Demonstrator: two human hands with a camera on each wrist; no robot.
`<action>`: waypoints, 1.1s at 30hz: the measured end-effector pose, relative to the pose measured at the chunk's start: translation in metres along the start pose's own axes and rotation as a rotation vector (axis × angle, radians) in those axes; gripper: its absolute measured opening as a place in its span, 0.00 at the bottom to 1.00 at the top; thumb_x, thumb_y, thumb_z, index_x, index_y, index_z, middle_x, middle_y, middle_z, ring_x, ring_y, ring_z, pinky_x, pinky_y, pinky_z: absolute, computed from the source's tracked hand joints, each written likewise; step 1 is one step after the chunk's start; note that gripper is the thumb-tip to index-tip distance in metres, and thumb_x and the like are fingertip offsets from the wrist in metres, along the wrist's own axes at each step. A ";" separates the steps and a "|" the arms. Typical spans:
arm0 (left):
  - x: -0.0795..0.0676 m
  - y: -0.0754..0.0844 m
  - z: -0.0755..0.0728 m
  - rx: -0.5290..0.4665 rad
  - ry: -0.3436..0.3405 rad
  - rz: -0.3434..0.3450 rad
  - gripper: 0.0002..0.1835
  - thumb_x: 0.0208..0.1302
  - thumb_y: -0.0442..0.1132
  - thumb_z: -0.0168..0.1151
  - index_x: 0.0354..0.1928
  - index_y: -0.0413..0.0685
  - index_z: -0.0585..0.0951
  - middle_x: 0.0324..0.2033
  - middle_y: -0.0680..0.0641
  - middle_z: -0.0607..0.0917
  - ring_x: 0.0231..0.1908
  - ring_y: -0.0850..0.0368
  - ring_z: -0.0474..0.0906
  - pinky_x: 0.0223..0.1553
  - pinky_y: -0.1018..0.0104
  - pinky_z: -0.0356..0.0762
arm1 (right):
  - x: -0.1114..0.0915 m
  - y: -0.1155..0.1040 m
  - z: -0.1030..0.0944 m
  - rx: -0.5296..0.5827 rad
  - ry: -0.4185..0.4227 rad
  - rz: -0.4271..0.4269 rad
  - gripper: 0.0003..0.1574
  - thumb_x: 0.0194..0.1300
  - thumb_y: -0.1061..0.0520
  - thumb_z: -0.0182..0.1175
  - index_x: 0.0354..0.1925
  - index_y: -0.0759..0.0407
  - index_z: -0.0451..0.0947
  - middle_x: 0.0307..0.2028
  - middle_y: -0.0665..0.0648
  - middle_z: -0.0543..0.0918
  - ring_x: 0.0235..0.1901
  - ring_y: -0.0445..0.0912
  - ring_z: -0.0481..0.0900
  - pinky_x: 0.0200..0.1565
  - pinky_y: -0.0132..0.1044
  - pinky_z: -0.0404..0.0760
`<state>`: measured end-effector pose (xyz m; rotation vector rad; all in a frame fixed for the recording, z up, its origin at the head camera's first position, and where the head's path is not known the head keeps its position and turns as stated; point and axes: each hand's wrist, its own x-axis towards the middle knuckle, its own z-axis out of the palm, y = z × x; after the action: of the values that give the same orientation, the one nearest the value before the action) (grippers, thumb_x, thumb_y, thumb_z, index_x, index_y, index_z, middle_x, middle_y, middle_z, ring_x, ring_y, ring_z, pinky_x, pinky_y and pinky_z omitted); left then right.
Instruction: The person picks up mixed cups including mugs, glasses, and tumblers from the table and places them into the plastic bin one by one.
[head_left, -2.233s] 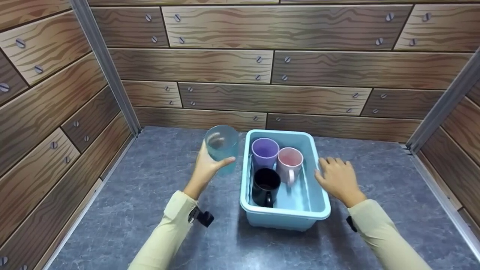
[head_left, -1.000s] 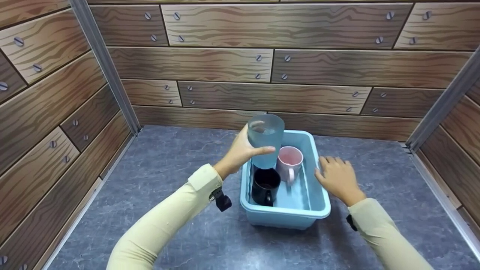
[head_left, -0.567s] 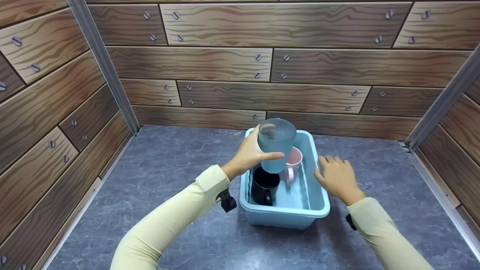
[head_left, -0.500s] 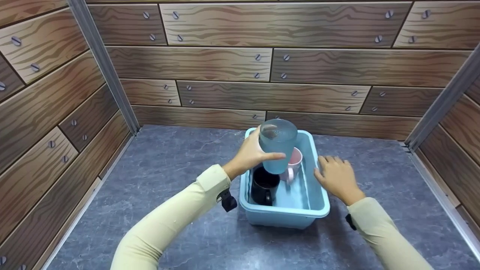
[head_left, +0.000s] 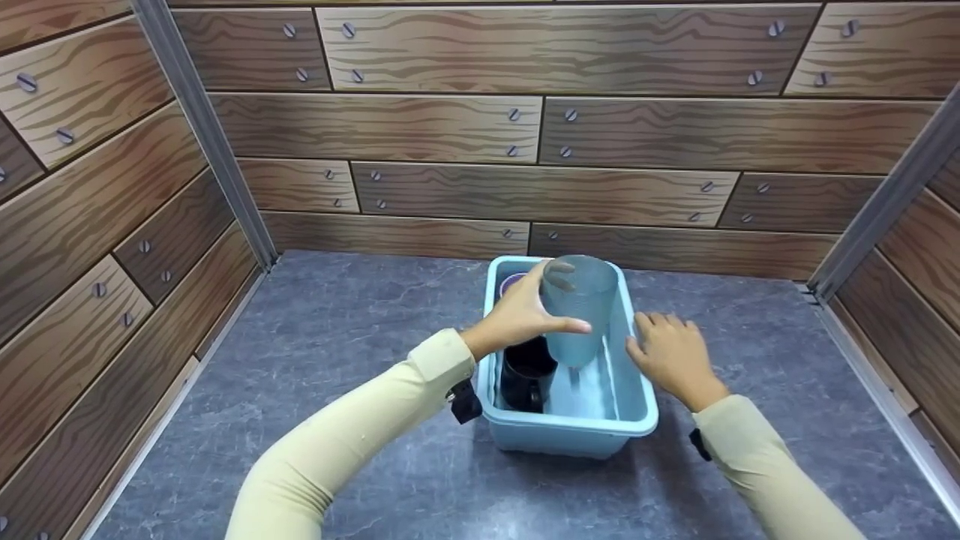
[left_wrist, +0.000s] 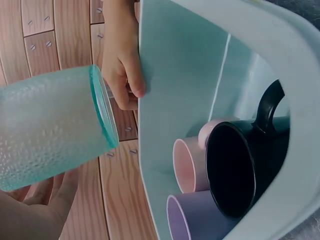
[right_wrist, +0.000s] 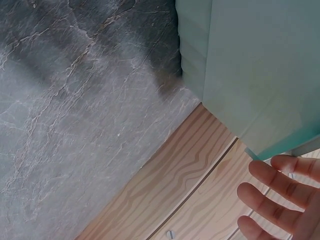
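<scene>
My left hand (head_left: 521, 315) grips a translucent teal tumbler (head_left: 581, 307), thumb across its near side, above the light-blue plastic tub (head_left: 570, 425). In the left wrist view the tumbler's textured wall fills the left side. Inside the tub are a black mug (head_left: 529, 379), a pink mug (left_wrist: 185, 165) and a purple cup (left_wrist: 195, 217). The tumbler hides most of the pink mug in the head view, and my left hand covers much of the purple cup. My right hand (head_left: 675, 356) touches the tub's right rim with loosely bent fingers (right_wrist: 275, 182).
The tub stands on a dark grey marbled tabletop (head_left: 360, 300). A wood-plank patterned wall (head_left: 465, 135) rises behind it, with similar panels on both sides and metal posts (head_left: 210, 135) at the corners.
My left hand has carried the tumbler rightward from beside the tub to above it, then lower and over the pink mug. The right hand has stayed at the rim.
</scene>
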<state>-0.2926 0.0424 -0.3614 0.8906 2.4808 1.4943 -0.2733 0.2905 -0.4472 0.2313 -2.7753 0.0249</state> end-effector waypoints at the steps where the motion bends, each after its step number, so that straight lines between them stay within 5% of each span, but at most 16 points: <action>1: 0.000 0.000 0.001 0.000 -0.006 -0.005 0.44 0.44 0.53 0.74 0.64 0.57 0.64 0.58 0.51 0.75 0.57 0.57 0.72 0.60 0.58 0.68 | 0.000 0.000 0.000 -0.001 -0.004 0.000 0.25 0.63 0.50 0.53 0.49 0.68 0.74 0.42 0.69 0.81 0.40 0.64 0.79 0.41 0.60 0.73; 13: 0.000 0.003 0.010 0.104 -0.090 0.046 0.45 0.43 0.52 0.75 0.64 0.49 0.66 0.60 0.49 0.73 0.59 0.57 0.70 0.60 0.65 0.67 | -0.001 -0.001 -0.001 0.000 -0.015 -0.010 0.24 0.64 0.49 0.52 0.49 0.67 0.74 0.42 0.69 0.82 0.40 0.63 0.79 0.40 0.59 0.74; 33: -0.001 -0.002 0.019 0.227 -0.181 0.121 0.50 0.36 0.45 0.79 0.64 0.53 0.62 0.53 0.48 0.78 0.52 0.59 0.75 0.51 0.71 0.73 | 0.001 -0.001 -0.001 -0.007 -0.003 -0.017 0.20 0.62 0.53 0.50 0.43 0.68 0.75 0.38 0.68 0.82 0.35 0.61 0.79 0.35 0.56 0.74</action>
<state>-0.2855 0.0559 -0.3728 1.1760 2.5351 1.1182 -0.2736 0.2897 -0.4463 0.2529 -2.7762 0.0100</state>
